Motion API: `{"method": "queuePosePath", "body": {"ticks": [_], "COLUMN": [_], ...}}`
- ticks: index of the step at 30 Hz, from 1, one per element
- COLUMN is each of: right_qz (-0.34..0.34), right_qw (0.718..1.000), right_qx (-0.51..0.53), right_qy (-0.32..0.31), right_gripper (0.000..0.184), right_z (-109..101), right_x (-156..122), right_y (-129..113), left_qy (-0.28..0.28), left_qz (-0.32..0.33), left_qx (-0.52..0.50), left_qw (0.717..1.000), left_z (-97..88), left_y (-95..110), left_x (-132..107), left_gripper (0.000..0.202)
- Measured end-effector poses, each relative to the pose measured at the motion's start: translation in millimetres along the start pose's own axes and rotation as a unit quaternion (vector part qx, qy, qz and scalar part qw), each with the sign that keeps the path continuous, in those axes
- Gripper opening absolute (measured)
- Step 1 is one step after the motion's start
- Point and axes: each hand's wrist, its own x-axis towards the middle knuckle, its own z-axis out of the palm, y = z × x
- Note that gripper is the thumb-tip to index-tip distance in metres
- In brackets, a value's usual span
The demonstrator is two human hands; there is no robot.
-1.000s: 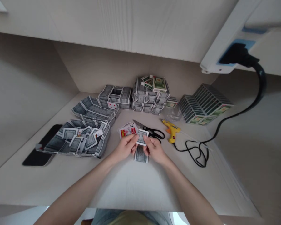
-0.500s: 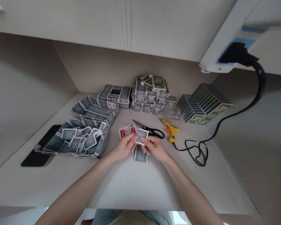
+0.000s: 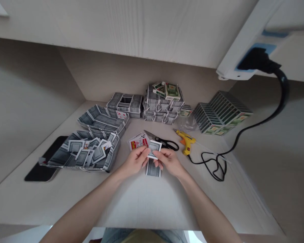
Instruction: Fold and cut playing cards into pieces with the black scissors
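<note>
Between my two hands is a playing card (image 3: 155,146), its grey patterned back facing up. My left hand (image 3: 136,160) pinches it at the left edge, and my right hand (image 3: 168,160) grips the lower right. Whether it is one card or a few together I cannot tell. Just below, another grey-backed card (image 3: 153,168) lies on the table, its top covered by my fingers. Black-handled scissors (image 3: 165,141) lie right behind the held card. A red and white card (image 3: 138,143) and a few face-up cards rest beyond my left hand.
Left stands an open box made of cards (image 3: 108,165) holding loose cards, partly over a black phone (image 3: 47,168). Card-covered boxes (image 3: 162,106) line the back. A yellow glue gun (image 3: 187,141) with a looping black cord (image 3: 218,165) and stacked card packs (image 3: 230,108) are right.
Both hands keep hold of the card in nearly the same place. The whole view has shifted very slightly; nothing on the table has visibly moved.
</note>
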Motion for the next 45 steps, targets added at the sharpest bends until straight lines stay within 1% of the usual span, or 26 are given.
{"method": "queuePosePath", "body": {"ticks": [2, 6, 8, 11, 14, 18, 24, 27, 30, 33, 36, 41, 43, 45], "right_qz": [0.004, 0.013, 0.019, 0.026, 0.031, 0.036, 0.04, 0.039, 0.036, 0.039, 0.044, 0.05, 0.053, 0.051], "right_qw": [1.0, 1.0, 0.999, 0.998, 0.998, 0.997, 0.997, 0.998, 0.998, 0.998, 0.997, 0.997, 0.996, 0.996], "right_qx": [-0.003, -0.009, -0.012, -0.01, -0.01, -0.014, -0.012, -0.011, -0.011, -0.007, -0.006, 0.0, 0.007, 0.004], "right_qy": [-0.004, -0.026, -0.038, -0.058, -0.062, -0.061, -0.063, -0.057, -0.048, -0.046, -0.057, -0.066, -0.069, -0.069], "right_gripper": [0.038, 0.038, 0.038, 0.037, 0.037, 0.038, 0.038, 0.038, 0.038, 0.038, 0.038, 0.039, 0.039, 0.04], "right_z": [-1.7, -3.5, -2.3, -0.1, 0.5, -0.2, 0.2, 0.8, 1.5, 1.9, 1.4, 1.5, 1.7, 0.8], "right_x": [0.1, -0.4, -0.9, -1.4, -1.0, -0.3, -0.4, -0.1, -0.2, -0.4, -0.5, -0.6, -0.2, 0.6], "right_y": [-1.2, -2.9, -2.6, -0.5, 2.5, 5.0, 5.0, 4.0, 1.8, -0.4, -0.8, 2.1, 3.3, 3.6], "left_qy": [0.01, 0.01, 0.024, 0.045, 0.043, 0.03, 0.034, 0.047, 0.058, 0.033, 0.002, -0.005, -0.009, -0.002], "left_qz": [-0.007, -0.025, -0.021, -0.024, -0.023, -0.002, 0.005, -0.015, -0.048, -0.065, -0.06, -0.01, -0.005, -0.014], "left_qx": [-0.026, -0.076, -0.067, -0.022, 0.02, 0.039, 0.02, -0.001, -0.028, -0.043, -0.02, -0.005, -0.006, 0.001], "left_qw": [1.0, 0.997, 0.997, 0.998, 0.999, 0.999, 0.999, 0.999, 0.997, 0.996, 0.998, 1.0, 1.0, 1.0], "left_z": [1.6, 1.1, -0.2, -1.6, -2.3, -2.9, -1.3, 1.5, 3.2, 2.4, 0.7, 1.6, 2.6, 3.3], "left_y": [-4.2, -9.3, -9.4, -8.4, -6.8, -4.0, -4.1, -7.4, -13.5, -18.4, -16.6, -4.0, -3.0, -6.9], "left_x": [1.4, 4.6, 5.1, 4.7, 4.7, 4.7, 4.4, 5.5, 6.6, 6.6, 6.0, 4.0, 3.5, 3.9], "left_gripper": [0.04, 0.046, 0.048, 0.047, 0.045, 0.043, 0.039, 0.041, 0.046, 0.055, 0.056, 0.053, 0.052, 0.052]}}
